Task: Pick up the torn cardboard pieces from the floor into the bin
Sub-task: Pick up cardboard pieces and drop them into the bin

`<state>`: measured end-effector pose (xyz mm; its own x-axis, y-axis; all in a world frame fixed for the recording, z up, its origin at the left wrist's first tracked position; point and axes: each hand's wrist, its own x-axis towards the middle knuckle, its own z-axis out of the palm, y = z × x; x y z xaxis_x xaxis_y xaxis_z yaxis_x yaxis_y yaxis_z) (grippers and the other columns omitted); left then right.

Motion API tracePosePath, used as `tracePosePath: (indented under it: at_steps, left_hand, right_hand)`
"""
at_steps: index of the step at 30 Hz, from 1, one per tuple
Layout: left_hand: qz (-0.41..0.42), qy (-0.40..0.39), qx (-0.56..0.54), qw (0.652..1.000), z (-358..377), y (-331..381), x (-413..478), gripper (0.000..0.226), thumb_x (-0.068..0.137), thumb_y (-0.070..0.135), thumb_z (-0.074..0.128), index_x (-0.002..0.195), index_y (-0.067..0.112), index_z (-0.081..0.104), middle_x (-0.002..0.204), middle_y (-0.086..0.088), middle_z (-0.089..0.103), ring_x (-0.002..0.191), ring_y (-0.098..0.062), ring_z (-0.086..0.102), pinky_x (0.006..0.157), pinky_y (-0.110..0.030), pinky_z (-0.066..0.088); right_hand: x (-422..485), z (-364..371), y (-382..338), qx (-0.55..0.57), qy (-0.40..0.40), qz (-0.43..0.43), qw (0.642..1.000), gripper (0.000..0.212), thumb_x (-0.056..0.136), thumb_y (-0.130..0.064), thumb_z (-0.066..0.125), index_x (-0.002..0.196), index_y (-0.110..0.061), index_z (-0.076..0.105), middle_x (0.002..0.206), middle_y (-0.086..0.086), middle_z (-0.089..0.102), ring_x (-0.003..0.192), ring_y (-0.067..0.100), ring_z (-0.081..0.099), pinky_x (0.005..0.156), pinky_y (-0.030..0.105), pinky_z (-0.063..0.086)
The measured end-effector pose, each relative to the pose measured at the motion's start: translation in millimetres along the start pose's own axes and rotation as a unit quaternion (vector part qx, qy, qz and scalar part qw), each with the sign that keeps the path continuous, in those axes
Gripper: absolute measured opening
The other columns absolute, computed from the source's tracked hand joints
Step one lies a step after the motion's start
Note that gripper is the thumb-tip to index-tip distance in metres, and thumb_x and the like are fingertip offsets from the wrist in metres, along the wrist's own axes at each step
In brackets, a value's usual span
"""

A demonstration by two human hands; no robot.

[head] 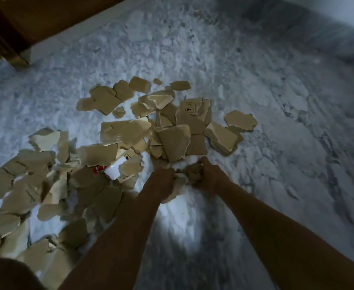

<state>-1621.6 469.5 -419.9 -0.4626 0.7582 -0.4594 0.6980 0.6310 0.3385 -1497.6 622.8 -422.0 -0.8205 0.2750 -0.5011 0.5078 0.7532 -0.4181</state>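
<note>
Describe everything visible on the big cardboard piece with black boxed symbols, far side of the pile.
The printed piece is tan cardboard with ragged torn edges and black boxed symbols near its top left. It lies roughly flat among neighbouring scraps on the pale marbled floor, overlapping some. The left hand and right hand grip other scraps, not it.

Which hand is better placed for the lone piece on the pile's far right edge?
Right, probably. The right hand lies nearer the lone piece; the left hand would have to cross over it. Both grip crumpled scraps, so capacity looks limited.
</note>
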Motion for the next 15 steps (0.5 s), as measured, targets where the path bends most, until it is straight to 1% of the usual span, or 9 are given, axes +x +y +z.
tracePosePath:
  at_steps: [2,3,5,7,9,10,11,13,15]
  left_hand:
    - [0.02,0.0,-0.003,1.0,3,-2,2,0.033,0.083,0.017,0.057,0.113,0.006,0.065,0.116,-0.014,0.068,0.109,-0.033,0.063,0.086,-0.041,0.052]
    - [0.016,-0.01,-0.002,1.0,5,-4,6,0.032,0.082,0.019,0.056,0.109,0.006,0.065,0.114,-0.013,0.069,0.108,-0.032,0.064,0.084,-0.04,0.053]
    - [0.008,-0.032,0.036,0.999,1,3,9,0.021,0.084,0.019,0.058,0.103,0.012,0.064,0.109,-0.009,0.069,0.104,-0.028,0.064,0.079,-0.034,0.051]
    - [-0.022,-0.063,0.043,0.997,-3,10,14,0.006,0.087,0.016,0.059,0.085,0.022,0.058,0.111,-0.009,0.066,0.104,-0.028,0.063,0.071,-0.029,0.047]
    - [-0.034,-0.089,0.059,0.994,-1,14,16,0.027,0.091,0.015,0.057,0.071,0.027,0.043,0.116,-0.011,0.063,0.107,-0.028,0.062,0.062,-0.023,0.04]
    - [-0.034,-0.092,0.07,0.993,3,13,19,0.019,0.091,0.017,0.057,0.077,0.026,0.048,0.118,-0.011,0.063,0.109,-0.028,0.061,0.064,-0.023,0.041]
    - [-0.027,-0.086,0.054,0.994,2,18,14,0.003,0.091,0.02,0.058,0.091,0.022,0.057,0.119,-0.01,0.063,0.111,-0.027,0.06,0.072,-0.026,0.044]
    - [-0.026,-0.074,0.04,0.996,9,23,15,0.029,0.088,0.023,0.063,0.115,0.014,0.059,0.122,-0.008,0.063,0.114,-0.026,0.06,0.089,-0.032,0.046]
    - [-0.039,-0.094,0.026,0.994,8,29,15,0.041,0.086,0.024,0.067,0.124,0.013,0.056,0.126,-0.008,0.061,0.118,-0.027,0.058,0.095,-0.034,0.046]
  right_hand:
    - [-9,-8,3,0.009,-0.035,0.067,0.997,0.048,0.076,-0.037,0.082,0.116,-0.018,0.064,0.109,0.007,0.067,0.101,0.024,0.064,0.083,0.032,0.05]
    - [-11,-16,8,0.022,-0.011,0.074,0.997,0.047,0.075,-0.036,0.083,0.112,-0.011,0.067,0.108,0.01,0.068,0.101,0.026,0.065,0.082,0.032,0.05]
    - [-4,-43,23,0.066,0.037,0.073,0.994,0.038,0.078,-0.031,0.081,0.097,0.0,0.071,0.095,0.018,0.07,0.092,0.031,0.068,0.072,0.034,0.047]
    - [9,-79,37,0.058,0.11,0.1,0.987,0.036,0.078,-0.031,0.079,0.09,0.002,0.071,0.088,0.019,0.069,0.085,0.032,0.067,0.064,0.032,0.04]
    - [25,-110,50,0.011,0.137,0.103,0.985,0.041,0.077,-0.037,0.078,0.094,-0.001,0.069,0.093,0.019,0.066,0.089,0.033,0.064,0.067,0.031,0.04]
    - [33,-119,54,-0.014,0.127,0.116,0.985,0.045,0.077,-0.042,0.077,0.098,-0.003,0.067,0.099,0.017,0.063,0.092,0.033,0.063,0.069,0.034,0.045]
    - [41,-123,59,-0.036,0.098,0.128,0.986,0.048,0.077,-0.047,0.075,0.102,-0.007,0.066,0.103,0.014,0.061,0.094,0.032,0.062,0.073,0.036,0.049]
    - [51,-118,67,-0.085,0.043,0.136,0.986,0.052,0.078,-0.055,0.069,0.107,-0.013,0.065,0.107,0.009,0.059,0.098,0.031,0.061,0.075,0.036,0.049]
    - [55,-97,71,-0.121,0.075,0.125,0.982,0.054,0.075,-0.059,0.068,0.11,-0.019,0.063,0.113,0.007,0.054,0.109,0.034,0.055,0.08,0.041,0.046]
